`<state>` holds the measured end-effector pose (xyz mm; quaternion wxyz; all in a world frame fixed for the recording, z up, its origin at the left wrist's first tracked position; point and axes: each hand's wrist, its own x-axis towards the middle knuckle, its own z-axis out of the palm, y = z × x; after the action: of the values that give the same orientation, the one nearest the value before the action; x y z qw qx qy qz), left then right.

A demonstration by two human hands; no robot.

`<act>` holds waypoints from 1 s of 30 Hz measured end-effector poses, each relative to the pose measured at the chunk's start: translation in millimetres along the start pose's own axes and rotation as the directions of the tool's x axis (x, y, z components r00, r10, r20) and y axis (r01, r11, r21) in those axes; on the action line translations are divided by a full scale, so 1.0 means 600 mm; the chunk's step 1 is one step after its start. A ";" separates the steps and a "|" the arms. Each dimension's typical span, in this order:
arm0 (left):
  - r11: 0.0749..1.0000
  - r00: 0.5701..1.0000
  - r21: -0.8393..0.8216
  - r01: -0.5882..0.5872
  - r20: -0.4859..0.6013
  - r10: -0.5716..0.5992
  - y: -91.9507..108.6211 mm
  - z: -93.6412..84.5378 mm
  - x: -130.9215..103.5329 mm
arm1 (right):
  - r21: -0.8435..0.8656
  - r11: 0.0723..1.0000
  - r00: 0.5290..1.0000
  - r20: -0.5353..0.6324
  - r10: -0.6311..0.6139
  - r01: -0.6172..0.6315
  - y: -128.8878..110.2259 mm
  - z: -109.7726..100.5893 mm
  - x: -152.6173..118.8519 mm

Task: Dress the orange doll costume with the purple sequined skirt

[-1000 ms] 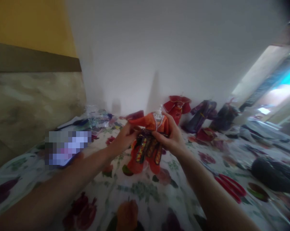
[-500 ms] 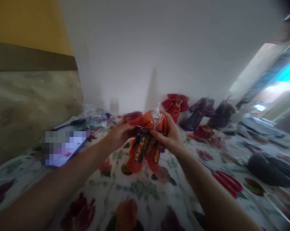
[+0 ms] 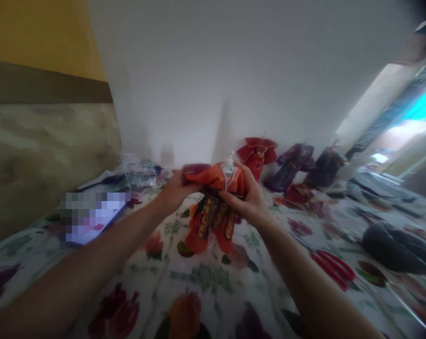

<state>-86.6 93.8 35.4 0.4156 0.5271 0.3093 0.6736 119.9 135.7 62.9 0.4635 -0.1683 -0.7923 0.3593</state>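
Note:
Between my hands is a small orange doll costume with a string of white beads down its front and dark, patterned strips hanging from the waist. A white knobbed tip stands up from its neck. My right hand is closed around the right side, its thumb lying across the dark waistband. On the other side my left hand grips the outstretched sleeve near its end; some of its fingers are hidden behind the cloth. The orange lower part hangs above the flowered tablecloth.
Behind my right hand stand a red doll costume and dark purple ones against the wall. Red-handled scissors and a dark pouch-like object lie at right. A phone and clear plastic packaging are at left.
My left fingers have shifted slightly along the sleeve and waist edge, and the dark waistband has tilted a little. My right hand keeps nearly the same hold.

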 end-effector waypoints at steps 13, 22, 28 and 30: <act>0.992 0.993 -0.094 0.084 0.096 -0.075 0.003 0.014 0.007 | 0.065 0.998 1.000 0.013 0.025 -0.026 -0.004 0.000 -0.001; 0.982 0.979 -0.060 0.180 0.113 -0.172 -0.005 0.007 0.014 | 0.041 0.999 1.000 -0.010 0.016 -0.016 0.002 0.002 0.000; 0.970 0.964 -0.019 0.244 0.114 -0.240 0.001 0.011 0.006 | 0.044 0.999 1.000 -0.015 0.000 0.001 -0.002 0.006 0.002; 0.963 0.957 -0.023 0.268 0.127 -0.263 0.001 0.011 0.004 | 0.044 0.999 1.000 -0.011 0.011 -0.011 -0.004 0.006 0.001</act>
<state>-80.4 95.5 39.0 0.5309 0.5129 0.3373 0.5842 116.5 133.1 63.9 0.4694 -0.1645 -0.7807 0.3783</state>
